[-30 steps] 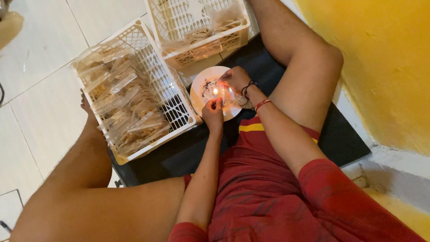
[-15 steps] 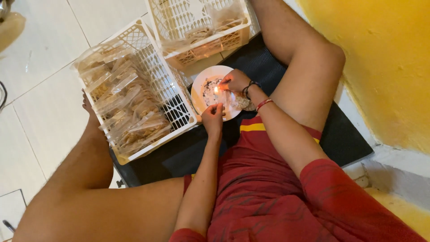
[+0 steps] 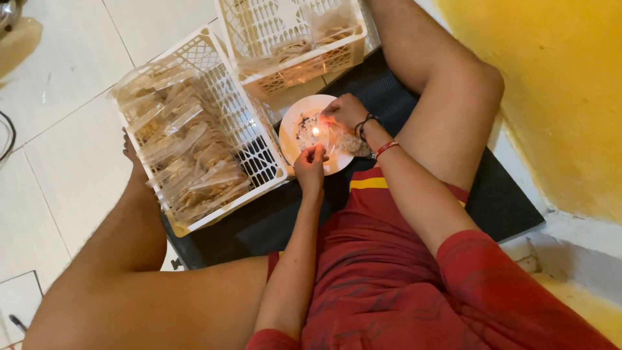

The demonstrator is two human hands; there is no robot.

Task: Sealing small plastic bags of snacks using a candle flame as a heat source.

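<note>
Glinting over a small flame, a clear plastic packet (image 3: pixel 334 134) stretches taut.

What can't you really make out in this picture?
Head view:
- Clear packet between left hand and right hand: contents too small.
- Flame's source on plate: too small.
- Far basket: cut by top edge.
- Packets in near basket: contents blurred.

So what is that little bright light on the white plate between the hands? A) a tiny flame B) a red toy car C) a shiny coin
A: a small orange-white flame glows over the white plate, with the left hand just below it and the right hand beside it.
</note>
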